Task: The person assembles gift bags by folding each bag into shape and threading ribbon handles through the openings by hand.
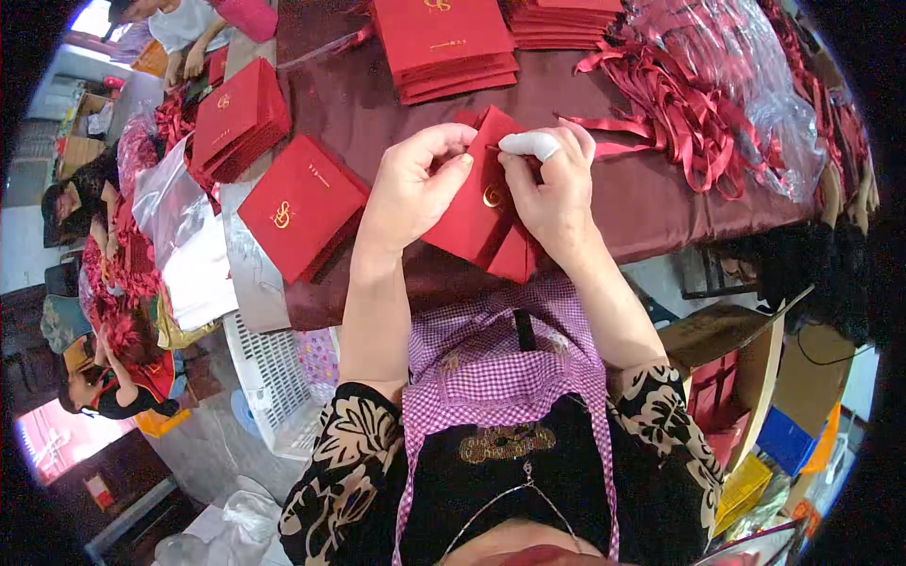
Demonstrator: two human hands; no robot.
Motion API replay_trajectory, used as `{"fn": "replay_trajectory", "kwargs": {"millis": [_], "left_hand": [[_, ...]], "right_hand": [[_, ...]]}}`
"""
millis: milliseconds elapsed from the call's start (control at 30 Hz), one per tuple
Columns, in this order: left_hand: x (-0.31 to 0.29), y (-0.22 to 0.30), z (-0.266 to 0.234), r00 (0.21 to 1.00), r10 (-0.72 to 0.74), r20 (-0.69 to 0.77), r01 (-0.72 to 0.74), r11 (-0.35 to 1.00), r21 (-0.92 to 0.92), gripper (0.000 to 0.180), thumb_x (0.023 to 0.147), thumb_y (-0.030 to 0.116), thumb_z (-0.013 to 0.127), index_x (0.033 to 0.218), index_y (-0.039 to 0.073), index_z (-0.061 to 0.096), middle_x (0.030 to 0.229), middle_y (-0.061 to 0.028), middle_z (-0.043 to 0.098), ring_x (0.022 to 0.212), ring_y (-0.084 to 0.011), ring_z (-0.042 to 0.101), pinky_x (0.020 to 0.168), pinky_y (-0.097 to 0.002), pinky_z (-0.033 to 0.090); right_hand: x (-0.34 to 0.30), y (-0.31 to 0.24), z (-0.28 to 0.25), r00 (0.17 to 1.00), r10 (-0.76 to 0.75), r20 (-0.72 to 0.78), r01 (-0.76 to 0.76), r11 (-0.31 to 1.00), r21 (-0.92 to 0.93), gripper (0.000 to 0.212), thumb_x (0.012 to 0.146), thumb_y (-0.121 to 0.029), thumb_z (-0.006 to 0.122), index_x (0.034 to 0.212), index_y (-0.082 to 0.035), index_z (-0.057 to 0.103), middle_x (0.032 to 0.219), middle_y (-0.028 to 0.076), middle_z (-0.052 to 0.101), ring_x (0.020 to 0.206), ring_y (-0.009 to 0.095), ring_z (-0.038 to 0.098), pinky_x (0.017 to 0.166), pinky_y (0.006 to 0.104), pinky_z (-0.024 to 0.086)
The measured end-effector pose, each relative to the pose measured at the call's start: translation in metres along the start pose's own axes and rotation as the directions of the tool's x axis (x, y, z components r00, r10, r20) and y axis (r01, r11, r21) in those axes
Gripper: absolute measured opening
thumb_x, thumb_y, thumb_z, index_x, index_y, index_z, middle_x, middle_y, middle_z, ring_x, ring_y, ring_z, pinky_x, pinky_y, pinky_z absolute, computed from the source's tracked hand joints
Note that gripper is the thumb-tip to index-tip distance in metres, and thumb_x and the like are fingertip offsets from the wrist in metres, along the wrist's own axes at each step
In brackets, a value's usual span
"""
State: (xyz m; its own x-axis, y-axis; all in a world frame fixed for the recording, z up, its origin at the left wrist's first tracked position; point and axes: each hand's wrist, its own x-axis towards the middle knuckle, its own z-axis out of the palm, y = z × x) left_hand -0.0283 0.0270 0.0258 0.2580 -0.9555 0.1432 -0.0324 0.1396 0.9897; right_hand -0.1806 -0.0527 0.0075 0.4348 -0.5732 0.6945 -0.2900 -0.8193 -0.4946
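Note:
A red paper bag (462, 226) with a gold emblem lies tilted between my hands at the table's near edge. My left hand (411, 184) is closed, thumb and fingers pinching at the bag's upper left edge. At its upper right edge, my right hand (557, 179) makes a pinch; a white cover wraps one of its fingers. Red ribbon (604, 124) runs from a tangled pile to this hand, and the pinched end is mostly hidden by the fingertips.
Stacks of red bags stand ahead (444, 47) and to the left (302, 203) on the dark red tablecloth (344, 99). Clear plastic (727, 57) covers part of the ribbon pile (679, 123). Below the table are a white basket (269, 387) and a cardboard box (727, 340). Other people sit at left.

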Motion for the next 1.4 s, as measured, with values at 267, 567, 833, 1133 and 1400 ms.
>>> {"fn": "replay_trajectory", "kwargs": {"millis": [267, 567, 833, 1133, 1400], "left_hand": [[-0.006, -0.011, 0.006, 0.994, 0.098, -0.049, -0.073, 0.926, 0.37, 0.02, 0.081, -0.003, 0.062, 0.101, -0.004, 0.061, 0.075, -0.0009, 0.061, 0.07, -0.0055, 0.055, 0.062, -0.0215, 0.046], [-0.008, -0.009, 0.012, 0.99, 0.121, -0.066, -0.097, 0.952, 0.29, 0.019, 0.083, -0.004, 0.057, 0.102, -0.005, 0.062, 0.085, -0.0059, 0.067, 0.079, -0.009, 0.059, 0.07, -0.0239, 0.049], [-0.004, -0.006, 0.007, 0.995, 0.095, 0.012, -0.095, 0.982, 0.165, 0.021, 0.087, 0.002, 0.057, 0.105, -0.004, 0.063, 0.097, -0.0086, 0.068, 0.09, -0.0128, 0.061, 0.08, -0.0265, 0.049], [0.001, -0.017, 0.01, 0.982, 0.176, 0.07, -0.188, 0.959, 0.215, 0.019, 0.087, 0.002, 0.057, 0.104, -0.005, 0.062, 0.097, -0.0119, 0.068, 0.091, -0.0151, 0.063, 0.081, -0.0276, 0.049], [0.003, -0.02, 0.016, 0.936, 0.346, 0.056, -0.34, 0.854, 0.395, 0.01, 0.084, 0.002, 0.056, 0.092, -0.004, 0.059, 0.087, -0.0217, 0.062, 0.082, -0.0358, 0.062, 0.07, -0.0382, 0.049]], "right_hand": [[0.003, -0.02, -0.009, 0.968, -0.165, 0.187, 0.217, 0.929, -0.3, 0.02, 0.067, -0.002, 0.064, 0.085, -0.005, 0.055, 0.079, 0.008, 0.054, 0.082, 0.028, 0.053, 0.093, 0.0496, 0.035], [0.014, -0.022, -0.011, 0.951, -0.13, 0.279, 0.206, 0.942, -0.266, 0.011, 0.071, -0.001, 0.06, 0.081, -0.002, 0.055, 0.078, 0.014, 0.056, 0.081, 0.031, 0.052, 0.092, 0.0485, 0.035], [0.013, -0.014, -0.022, 0.981, 0.037, 0.188, -0.04, 0.999, 0.011, 0.016, 0.069, -0.001, 0.069, 0.083, -0.006, 0.062, 0.082, 0.013, 0.06, 0.09, 0.037, 0.054, 0.087, 0.0425, 0.041], [0.016, -0.015, -0.022, 0.954, 0.155, 0.257, -0.171, 0.984, 0.043, 0.028, 0.068, -0.003, 0.072, 0.092, -0.005, 0.058, 0.086, 0.012, 0.061, 0.09, 0.031, 0.056, 0.082, 0.0387, 0.045], [0.05, -0.003, -0.047, 0.837, -0.195, 0.511, 0.245, 0.969, -0.032, 0.023, 0.078, -0.008, 0.065, 0.1, -0.011, 0.065, 0.077, 0.009, 0.059, 0.083, 0.028, 0.054, 0.082, 0.0369, 0.04]]}}
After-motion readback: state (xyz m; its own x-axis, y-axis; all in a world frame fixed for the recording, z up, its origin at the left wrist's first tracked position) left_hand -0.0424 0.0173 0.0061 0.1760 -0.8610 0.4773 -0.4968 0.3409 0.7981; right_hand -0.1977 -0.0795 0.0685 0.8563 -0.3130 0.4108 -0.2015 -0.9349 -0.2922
